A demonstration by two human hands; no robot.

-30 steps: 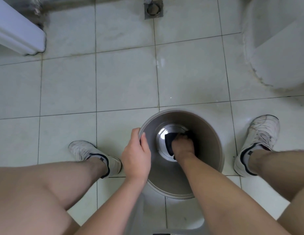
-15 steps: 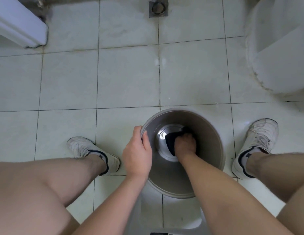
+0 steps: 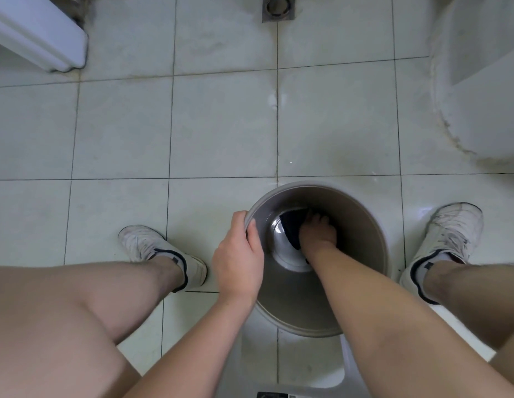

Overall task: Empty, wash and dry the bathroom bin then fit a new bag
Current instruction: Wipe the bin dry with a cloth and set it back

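Floor: pale greenish-white tiles [image 3: 221, 124] with dark grout lines; the surface looks damp and glossy in places, with a small wet smear on the grout line beyond the bin
Drain: a square metal floor drain [image 3: 278, 8] sits at the far edge of the view, well apart from the bin
Fixtures: a white panel edge [image 3: 40, 38] comes in at the far left corner; a rounded white ceramic base [image 3: 479, 96] fills the far right, with grimy sealant along its foot
Bin: a round grey bathroom bin [image 3: 362, 239] stands upright on the tiles between the person's feet; its mouth faces up, no bag in it; the bottom inside is shiny and catches the light
Left hand: the left hand [image 3: 238, 259] grips the bin's near-left rim; the thumb hooks inside the wall, the fingers wrap over the outside (a firm, steadying clasp)
Right hand: the right hand [image 3: 317, 234] reaches deep inside the bin; its fingers are bent down onto a dark cloth [image 3: 291, 225], holding it against the bottom near the far-left wall
Cloth: dark, navy or black (hard to say which); partly hidden under the hand
Feet: a white sneaker [image 3: 146, 244] to the left of the bin; another white sneaker [image 3: 448, 234] to the right; bare legs crouched above
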